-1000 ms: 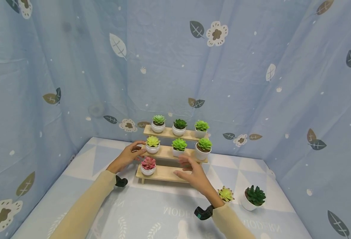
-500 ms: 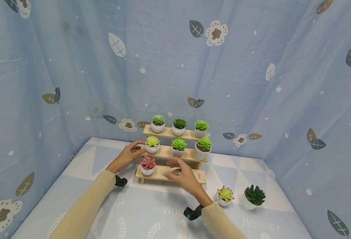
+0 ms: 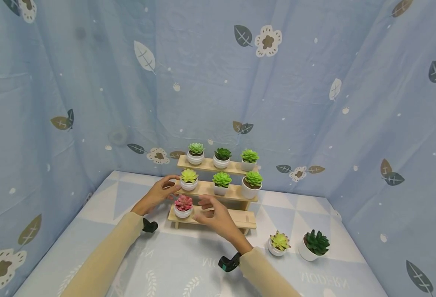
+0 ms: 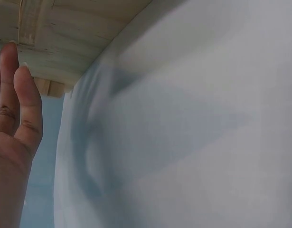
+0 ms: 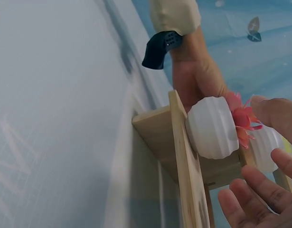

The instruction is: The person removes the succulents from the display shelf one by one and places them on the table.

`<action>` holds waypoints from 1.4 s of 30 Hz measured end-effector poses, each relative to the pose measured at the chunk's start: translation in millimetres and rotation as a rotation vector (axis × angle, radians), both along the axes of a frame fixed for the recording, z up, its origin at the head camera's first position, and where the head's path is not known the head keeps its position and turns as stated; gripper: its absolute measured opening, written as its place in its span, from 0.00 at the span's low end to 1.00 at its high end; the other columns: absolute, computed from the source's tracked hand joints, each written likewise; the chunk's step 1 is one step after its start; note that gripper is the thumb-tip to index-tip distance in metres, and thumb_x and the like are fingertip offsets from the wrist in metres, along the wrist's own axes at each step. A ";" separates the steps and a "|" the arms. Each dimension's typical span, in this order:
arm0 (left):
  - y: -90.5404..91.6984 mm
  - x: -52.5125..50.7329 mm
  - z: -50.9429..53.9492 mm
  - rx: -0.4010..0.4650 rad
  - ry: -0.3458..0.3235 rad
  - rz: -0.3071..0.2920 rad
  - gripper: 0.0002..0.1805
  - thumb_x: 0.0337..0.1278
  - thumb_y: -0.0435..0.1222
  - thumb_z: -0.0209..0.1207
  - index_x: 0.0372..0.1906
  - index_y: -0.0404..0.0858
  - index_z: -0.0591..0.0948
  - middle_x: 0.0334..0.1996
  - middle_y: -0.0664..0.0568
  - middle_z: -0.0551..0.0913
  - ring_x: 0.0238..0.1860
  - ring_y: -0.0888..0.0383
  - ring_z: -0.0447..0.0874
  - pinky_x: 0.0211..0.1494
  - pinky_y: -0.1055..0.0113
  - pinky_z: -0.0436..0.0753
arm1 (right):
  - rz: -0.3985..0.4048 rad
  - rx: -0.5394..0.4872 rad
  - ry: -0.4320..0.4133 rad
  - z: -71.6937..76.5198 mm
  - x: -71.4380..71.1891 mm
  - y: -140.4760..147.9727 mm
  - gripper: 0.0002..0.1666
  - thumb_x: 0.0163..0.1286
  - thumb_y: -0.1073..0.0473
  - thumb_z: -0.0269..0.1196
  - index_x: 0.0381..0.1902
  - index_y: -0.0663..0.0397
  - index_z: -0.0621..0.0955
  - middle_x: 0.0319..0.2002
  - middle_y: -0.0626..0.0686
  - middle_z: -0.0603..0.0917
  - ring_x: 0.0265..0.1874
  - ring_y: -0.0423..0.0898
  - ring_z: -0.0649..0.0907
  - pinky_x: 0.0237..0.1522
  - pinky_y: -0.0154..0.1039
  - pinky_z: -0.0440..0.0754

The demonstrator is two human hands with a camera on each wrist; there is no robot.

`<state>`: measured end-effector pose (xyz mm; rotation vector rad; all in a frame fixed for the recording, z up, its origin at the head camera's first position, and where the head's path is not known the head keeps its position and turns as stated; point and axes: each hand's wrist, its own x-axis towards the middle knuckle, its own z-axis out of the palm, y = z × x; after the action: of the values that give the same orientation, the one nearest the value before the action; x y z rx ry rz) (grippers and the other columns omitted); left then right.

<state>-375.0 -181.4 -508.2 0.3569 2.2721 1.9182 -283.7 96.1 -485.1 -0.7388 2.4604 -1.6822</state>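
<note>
My left hand (image 3: 159,194) is at the left end of the wooden three-tier stand (image 3: 236,216), beside the yellow-green potted succulent (image 3: 189,180). In the left wrist view its fingers (image 4: 28,95) point up, nearly straight, close to the underside of a board; whether they touch it I cannot tell. Over the lowest shelf, my right hand (image 3: 217,218) has its thumb and fingers spread and holds nothing. Just left of it, the red succulent (image 3: 183,206) stands upright in a white ribbed pot (image 5: 212,128). A gap shows between this pot and the right fingers.
Several green succulents, among them a dark one (image 3: 222,156), stand in white pots on the upper two shelves. On the table, right of the stand, are a yellow-green succulent with reddish tips (image 3: 279,242) and a dark green succulent (image 3: 315,245). A blue patterned curtain (image 3: 218,82) hangs behind.
My right hand has moved left along the lowest shelf towards the red succulent, uncovering the shelf's right end and the yellow-green succulent on the table. The left hand has stayed in place.
</note>
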 end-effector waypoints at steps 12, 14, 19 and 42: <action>-2.2 -2.9 0.9 -0.019 0.009 -0.002 0.34 0.67 0.52 0.66 0.72 0.47 0.69 0.60 0.36 0.75 0.51 0.44 0.85 0.53 0.43 0.83 | -0.026 0.001 -0.009 -3.6 -9.1 -20.0 0.39 0.66 0.49 0.75 0.71 0.44 0.72 0.58 0.53 0.80 0.57 0.55 0.82 0.56 0.46 0.82; -2.2 -3.1 2.0 -0.016 0.009 -0.005 0.34 0.67 0.52 0.66 0.72 0.46 0.69 0.60 0.36 0.75 0.52 0.43 0.84 0.53 0.42 0.83 | -0.032 -0.004 -0.013 -4.3 -10.1 -22.4 0.39 0.66 0.49 0.75 0.71 0.45 0.72 0.57 0.52 0.80 0.56 0.55 0.82 0.56 0.46 0.82; -2.3 -3.4 3.8 -0.007 0.017 -0.014 0.34 0.68 0.51 0.66 0.73 0.45 0.69 0.60 0.34 0.74 0.53 0.39 0.84 0.54 0.40 0.82 | -0.061 -0.002 -0.033 -7.5 -14.5 -27.3 0.39 0.65 0.48 0.75 0.70 0.47 0.72 0.55 0.49 0.81 0.54 0.54 0.81 0.54 0.44 0.82; -0.1 -1.2 2.9 -0.027 0.003 -0.004 0.33 0.66 0.53 0.66 0.71 0.49 0.71 0.60 0.37 0.76 0.53 0.41 0.84 0.54 0.42 0.82 | -0.104 0.049 -0.022 -14.7 -15.5 -47.5 0.39 0.62 0.47 0.78 0.68 0.50 0.77 0.48 0.43 0.82 0.44 0.39 0.81 0.46 0.36 0.81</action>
<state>-376.2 -181.5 -505.3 0.3605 2.2952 1.8838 -299.2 48.6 -499.8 -0.5929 2.5563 -1.6467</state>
